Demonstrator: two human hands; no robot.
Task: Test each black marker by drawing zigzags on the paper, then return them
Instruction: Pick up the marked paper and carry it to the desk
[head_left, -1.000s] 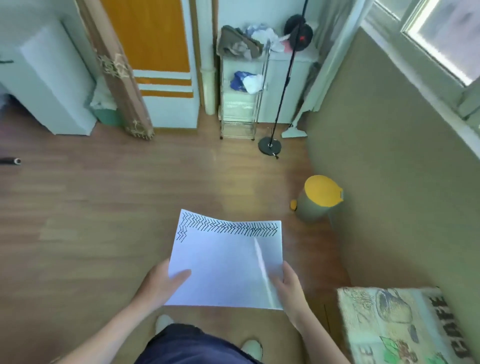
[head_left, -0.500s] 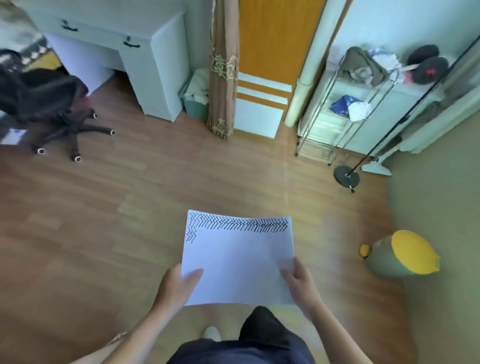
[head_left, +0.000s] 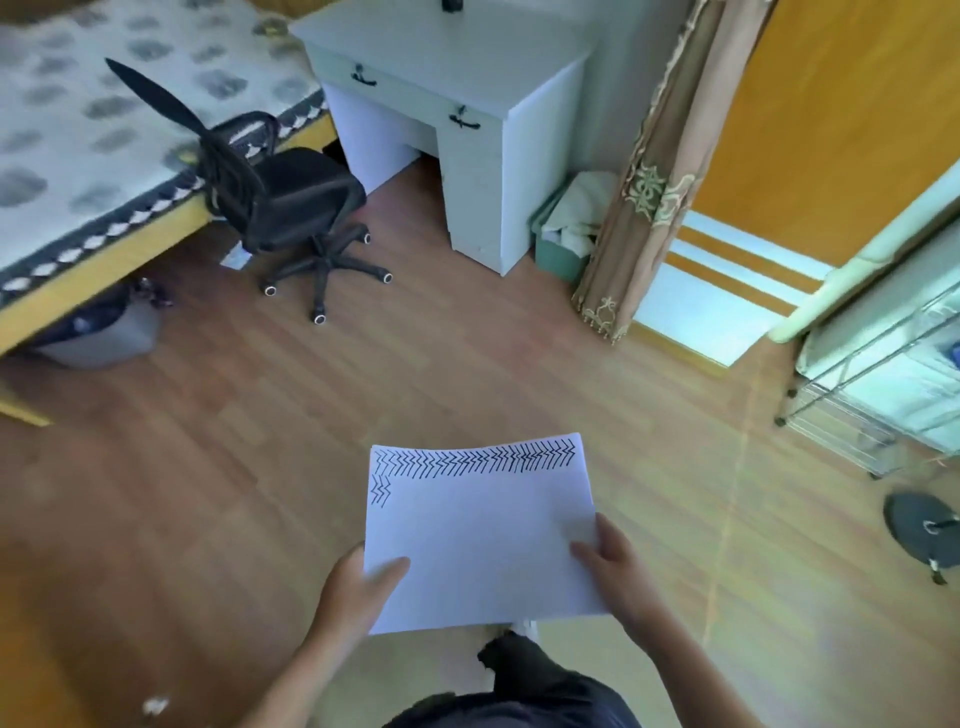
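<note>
- Both hands hold the paper (head_left: 480, 530) out in front of the body: the left hand (head_left: 353, 597) pinches its near left corner with the thumb lying on top, and the right hand (head_left: 621, 577) pinches the right edge, thumb on top too.
- Its sheet is held nearly flat above the floor (head_left: 467, 364), resting on nothing. A full row of black zigzags runs along the far edge, with a few more starting a second row at the far left corner; the remainder is blank.
- Paper like this is light, thin and floppy. It would likely sag or crease if held by one corner, so a two-sided hold at the edges suits it, and drawing on it calls for a firm surface beneath.
- No markers show anywhere in view, so where they are cannot be told.
- Farther off stands a black office chair (head_left: 291, 208), and beyond it a white worktop (head_left: 467, 78) with drawers.
- Beside that worktop a green bin (head_left: 558, 254) holds pale cloth. A grey bin (head_left: 104, 332) under the bed (head_left: 78, 104) seems lined with a dark bag; its contents are unclear.
</note>
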